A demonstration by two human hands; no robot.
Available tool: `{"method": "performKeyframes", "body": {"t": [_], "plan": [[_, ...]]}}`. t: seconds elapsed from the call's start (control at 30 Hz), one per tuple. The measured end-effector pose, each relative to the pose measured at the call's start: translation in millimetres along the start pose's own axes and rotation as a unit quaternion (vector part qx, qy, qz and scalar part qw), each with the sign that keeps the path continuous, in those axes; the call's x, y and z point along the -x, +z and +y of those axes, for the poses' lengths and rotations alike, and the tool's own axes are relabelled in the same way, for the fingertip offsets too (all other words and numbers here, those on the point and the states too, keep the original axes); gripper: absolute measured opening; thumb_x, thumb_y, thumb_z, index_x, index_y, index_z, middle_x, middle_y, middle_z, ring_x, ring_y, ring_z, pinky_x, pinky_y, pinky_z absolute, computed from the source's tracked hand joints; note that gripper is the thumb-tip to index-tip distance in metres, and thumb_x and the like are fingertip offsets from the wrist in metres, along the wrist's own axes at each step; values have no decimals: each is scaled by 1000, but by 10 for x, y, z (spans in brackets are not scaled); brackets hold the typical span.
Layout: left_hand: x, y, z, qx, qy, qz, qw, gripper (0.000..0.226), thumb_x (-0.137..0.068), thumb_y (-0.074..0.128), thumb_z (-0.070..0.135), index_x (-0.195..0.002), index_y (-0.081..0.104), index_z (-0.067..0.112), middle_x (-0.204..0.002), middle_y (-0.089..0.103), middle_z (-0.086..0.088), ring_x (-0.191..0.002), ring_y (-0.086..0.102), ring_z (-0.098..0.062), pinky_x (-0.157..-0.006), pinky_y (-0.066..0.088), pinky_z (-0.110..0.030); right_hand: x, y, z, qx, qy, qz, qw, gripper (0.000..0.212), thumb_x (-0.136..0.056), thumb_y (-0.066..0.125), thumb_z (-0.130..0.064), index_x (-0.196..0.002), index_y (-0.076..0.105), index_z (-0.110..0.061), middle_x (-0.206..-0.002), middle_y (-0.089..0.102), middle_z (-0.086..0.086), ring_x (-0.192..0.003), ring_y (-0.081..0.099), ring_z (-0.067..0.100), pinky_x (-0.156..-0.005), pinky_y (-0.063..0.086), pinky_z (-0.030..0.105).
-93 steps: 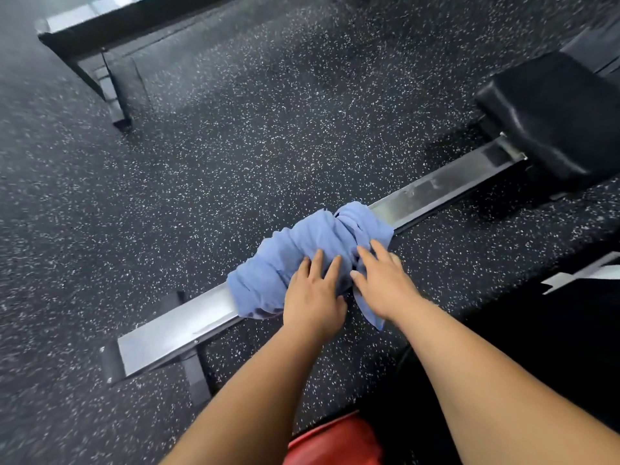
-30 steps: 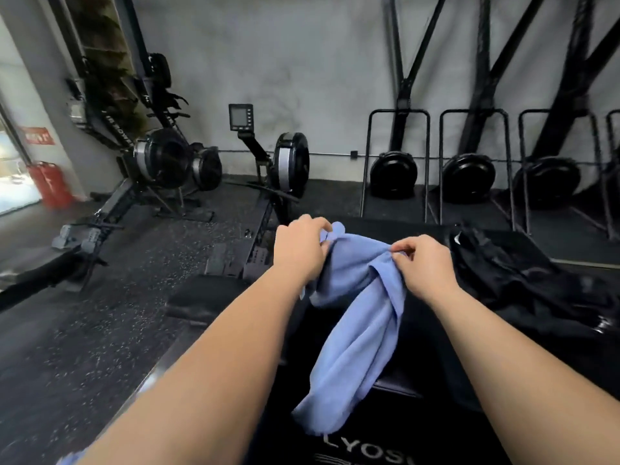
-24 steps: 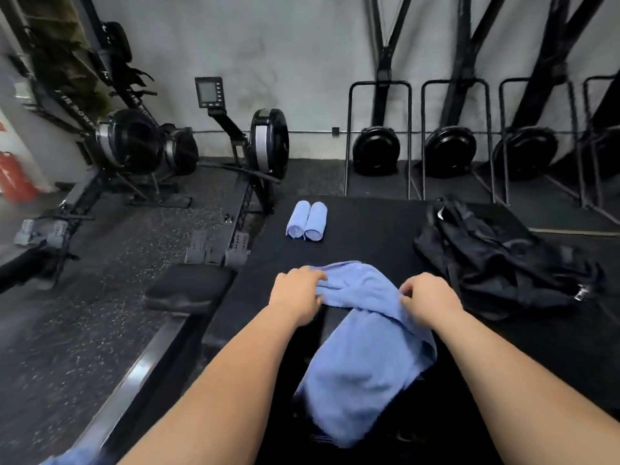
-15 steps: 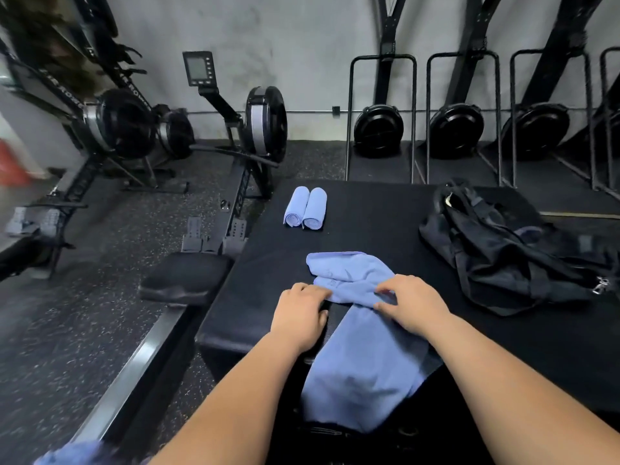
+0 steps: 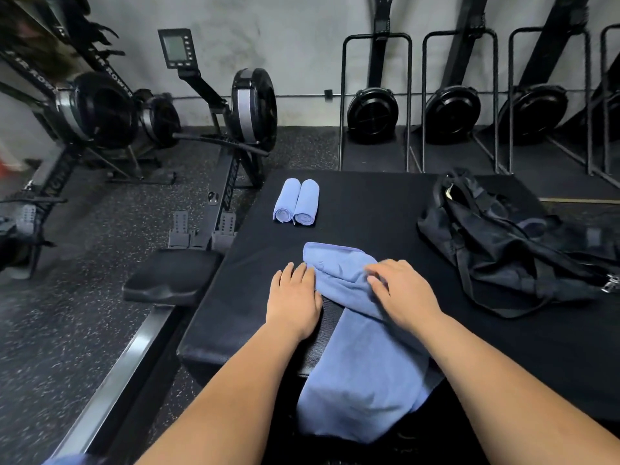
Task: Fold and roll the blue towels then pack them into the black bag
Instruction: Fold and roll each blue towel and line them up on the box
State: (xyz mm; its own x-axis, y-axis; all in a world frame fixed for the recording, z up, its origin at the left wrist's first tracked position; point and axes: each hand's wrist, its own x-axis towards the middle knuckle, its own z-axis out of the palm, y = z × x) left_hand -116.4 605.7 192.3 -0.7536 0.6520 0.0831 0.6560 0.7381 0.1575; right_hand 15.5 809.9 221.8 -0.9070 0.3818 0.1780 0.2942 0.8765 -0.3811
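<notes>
Head view: the left hand [image 5: 293, 298] lies flat and open on the table [image 5: 385, 203], its fingertips at the edge of the loose blue towel [image 5: 360, 347]; the right hand [image 5: 401, 292] presses open on the towel's bunched top. This towel hangs over the near edge, not yet folded. Two rolled towels [image 5: 296, 202] lie finished farther back. The black bag [image 5: 513, 243] sits well right; whether anything is packed cannot be told.

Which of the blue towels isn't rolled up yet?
The loose towel under both hands, draped over the mat's near edge. The two rolled towels lie side by side farther back.
</notes>
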Motion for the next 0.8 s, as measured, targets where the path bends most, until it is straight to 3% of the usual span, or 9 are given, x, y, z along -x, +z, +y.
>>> {"method": "performKeyframes", "body": {"t": [0.03,0.1,0.2,0.3,0.43,0.6,0.7,0.8], "plan": [[1,-12,34,3,12,28,1000,53,-105,42,37,-154,43,17,-161,41,-1,-153,31,-29,-126,21,-46,-23,9,9,12,-8,-25,1000,34,-104,51,-37,-137,59,-34,-136,62,-12,-123,52,20,-95,48,42],[13,3,88,15,61,77,995,48,-100,44,36,-144,55,18,-149,53,2,-140,46,-25,-120,30,-43,-28,43,28,55,-12,-96,994,41,-104,46,-44,-143,45,-32,-143,57,-7,-129,50,25,-97,46,45],[50,84,127,17,117,69,991,40,-101,39,38,-135,56,26,-135,62,10,-127,55,-17,-118,28,-39,1,66,65,166,33,-69,983,33,-105,34,-53,-123,49,-29,-125,65,-4,-114,54,25,-84,41,44],[53,90,135,-9,115,55,992,36,-105,35,39,-132,55,28,-130,61,12,-126,54,-14,-123,18,-39,-31,-4,28,242,101,-30,965,40,-108,27,-49,-117,57,-25,-117,70,-3,-109,55,25,-84,37,43],[-9,5,184,-29,87,19,996,43,-109,24,44,-137,53,26,-130,58,8,-127,52,-15,-126,15,-44,-23,-88,-54,318,84,-30,944,44,-109,27,-46,-105,65,-25,-102,72,-5,-103,52,23,-83,34,40],[-58,-31,230,-2,56,-6,998,50,-108,21,54,-124,58,25,-124,58,7,-121,55,-14,-128,12,-43,5,-163,29,298,68,-41,951,38,-109,32,-42,-101,67,-30,-98,71,-5,-97,56,22,-79,38,39],[11,1,234,23,78,37,996,47,-101,31,61,-114,58,25,-117,58,8,-111,56,-18,-120,26,-39,78,-119,237,230,11,-14,973,25,-103,47,-39,-117,67,-35,-116,66,-8,-103,53,23,-76,45,38],[98,29,186,-5,108,42,993,52,-96,35,69,-118,57,28,-117,57,8,-112,54,-20,-117,29,-38,157,-88,373,177,5,-104,979,48,-100,51,-41,-148,46,-37,-153,46,-16,-128,46,24,-91,47,40]]}}
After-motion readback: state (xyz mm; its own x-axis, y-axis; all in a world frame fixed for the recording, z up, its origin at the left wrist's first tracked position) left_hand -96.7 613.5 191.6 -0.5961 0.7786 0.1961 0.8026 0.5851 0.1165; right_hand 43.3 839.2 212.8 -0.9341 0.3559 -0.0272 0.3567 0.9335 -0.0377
